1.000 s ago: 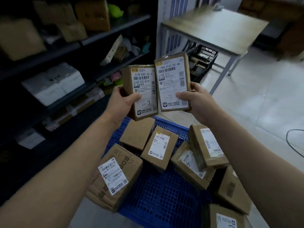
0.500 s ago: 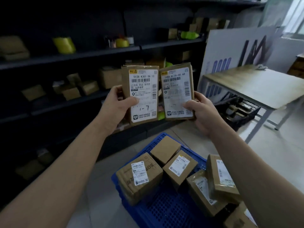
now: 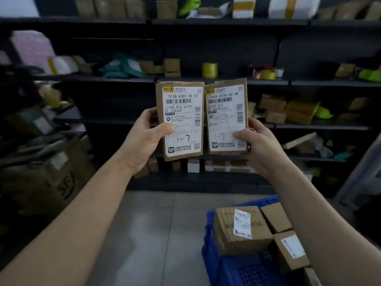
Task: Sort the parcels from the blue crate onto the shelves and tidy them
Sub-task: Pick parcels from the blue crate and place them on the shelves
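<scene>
**Fingers [image 3: 167, 129] clamped on two labelled parcels, mid-frame**

Gripping left parcel [image 3: 181, 112] w/ left hand [image 3: 144, 139]: thumb pressed across white label, other fingers wrapped behind, out of sight. Same on the other side: pinching right parcel [image 3: 226, 108] w/ right hand [image 3: 261, 143] near its lower right edge, thumb on label. Held upright, side by side at centre of frame, inner edges touching or nearly so (can't tell which). Hand-marked "1-7" on both labels.

Behind, across upper half of frame: dark shelves [image 3: 103, 78] w/ brown cartons, white & green bags, plus yellow tape roll [image 3: 209, 70] just above the held pair.

Lower right of frame: blue crate [image 3: 210, 250] on pale floor [image 3: 148, 234], w/ more brown parcels [image 3: 241, 230] inside, labels facing up, partly hidden by right forearm.

Left edge of frame: big brown package [image 3: 47, 178], blurred.
</scene>
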A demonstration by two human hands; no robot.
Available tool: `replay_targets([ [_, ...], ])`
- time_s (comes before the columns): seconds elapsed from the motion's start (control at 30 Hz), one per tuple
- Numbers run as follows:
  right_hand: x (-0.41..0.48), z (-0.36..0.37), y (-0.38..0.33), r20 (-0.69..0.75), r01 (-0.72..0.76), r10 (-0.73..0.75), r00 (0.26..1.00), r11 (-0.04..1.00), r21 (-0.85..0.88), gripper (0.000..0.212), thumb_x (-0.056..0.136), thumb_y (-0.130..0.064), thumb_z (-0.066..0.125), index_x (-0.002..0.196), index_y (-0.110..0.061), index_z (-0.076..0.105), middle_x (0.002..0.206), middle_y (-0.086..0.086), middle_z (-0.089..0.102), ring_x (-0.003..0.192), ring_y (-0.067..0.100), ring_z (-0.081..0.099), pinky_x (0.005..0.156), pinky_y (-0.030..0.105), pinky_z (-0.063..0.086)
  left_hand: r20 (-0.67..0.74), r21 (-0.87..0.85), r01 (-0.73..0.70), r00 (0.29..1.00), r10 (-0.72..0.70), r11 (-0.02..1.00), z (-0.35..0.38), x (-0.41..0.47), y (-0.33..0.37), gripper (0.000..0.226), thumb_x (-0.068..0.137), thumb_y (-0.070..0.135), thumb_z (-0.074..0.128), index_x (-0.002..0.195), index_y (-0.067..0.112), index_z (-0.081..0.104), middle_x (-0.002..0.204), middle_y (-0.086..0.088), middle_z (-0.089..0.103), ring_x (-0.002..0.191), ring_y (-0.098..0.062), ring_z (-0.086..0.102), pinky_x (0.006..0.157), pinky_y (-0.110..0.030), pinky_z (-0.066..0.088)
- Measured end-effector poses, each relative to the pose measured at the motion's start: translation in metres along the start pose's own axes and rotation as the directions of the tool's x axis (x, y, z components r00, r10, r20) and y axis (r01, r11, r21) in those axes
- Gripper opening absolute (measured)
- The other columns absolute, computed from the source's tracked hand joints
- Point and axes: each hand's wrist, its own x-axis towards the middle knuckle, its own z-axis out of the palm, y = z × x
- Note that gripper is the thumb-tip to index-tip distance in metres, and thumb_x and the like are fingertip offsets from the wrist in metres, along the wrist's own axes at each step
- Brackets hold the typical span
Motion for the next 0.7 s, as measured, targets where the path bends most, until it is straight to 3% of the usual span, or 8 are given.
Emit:
replay_targets([
  [0.17, 0.01, 0.097, 0.014, 0.194, -0.035, 0.026, 0.981, 0.999, 0.04, 0.045, 0.09, 0.003, 0.055, 0.131, -0.014, 0.048, 0.114, 0.011, 0.07, 0.099, 0.027, 0.07, 0.085, 0.045, 0.056, -0.169, 0.031, -0.025, 0.985, 0.03, 0.999, -0.089, -0.036, 0.015, 0.061, 0.07, 0.015, 0.067, 0.127, 0.008, 0.046, 0.114, -0.004, 0.067, 0.104, -0.019, 0.065, 0.087, -0.037, 0.053],
  [0.3, 0.01, 0.189, 0.032, 0.341, -0.066, 0.049, 0.939, 0.997, 0.039, 0.048, 0.091, 0.003, 0.054, 0.135, -0.015, 0.046, 0.117, 0.009, 0.069, 0.101, 0.026, 0.07, 0.084, 0.044, 0.057, -0.29, 0.056, -0.032, 0.956, 0.047, 0.998, -0.17, -0.074, 0.031, 0.05, 0.081, 0.004, 0.066, 0.127, 0.009, 0.045, 0.114, -0.006, 0.066, 0.1, -0.02, 0.066, 0.069, -0.024, 0.055],
  [0.47, -0.005, 0.3, 0.049, 0.477, -0.058, 0.044, 0.878, 0.998, 0.014, 0.041, 0.09, 0.004, 0.054, 0.124, -0.02, 0.051, 0.112, 0.006, 0.071, 0.097, 0.023, 0.071, 0.082, 0.04, 0.058, -0.463, 0.089, -0.039, 0.883, 0.076, 0.995, -0.268, -0.123, 0.049, 0.044, 0.087, 0.004, 0.059, 0.128, 0.01, 0.045, 0.114, -0.004, 0.067, 0.1, -0.021, 0.067, 0.07, -0.028, 0.057],
  [0.57, -0.013, 0.359, 0.061, 0.541, -0.069, 0.048, 0.84, 0.997, 0.019, 0.037, 0.09, 0.006, 0.053, 0.114, -0.022, 0.056, 0.104, 0.002, 0.073, 0.094, 0.023, 0.072, 0.08, 0.041, 0.058, -0.529, 0.094, -0.036, 0.845, 0.081, 0.995, -0.318, -0.15, 0.055, 0.045, 0.087, 0.007, 0.059, 0.129, 0.01, 0.044, 0.113, -0.006, 0.068, 0.098, -0.025, 0.067, 0.058, -0.022, 0.054],
  [0.7, -0.029, 0.438, 0.086, 0.622, -0.112, 0.082, 0.779, 0.994, 0.009, 0.049, 0.087, 0.005, 0.056, 0.131, -0.015, 0.049, 0.109, 0.006, 0.072, 0.095, 0.024, 0.072, 0.08, 0.042, 0.059, -0.626, 0.126, -0.007, 0.775, 0.085, 0.992, -0.378, -0.192, 0.059, 0.044, 0.086, 0.007, 0.06, 0.127, 0.013, 0.045, 0.111, -0.001, 0.069, 0.1, -0.02, 0.067, 0.077, -0.037, 0.055],
])
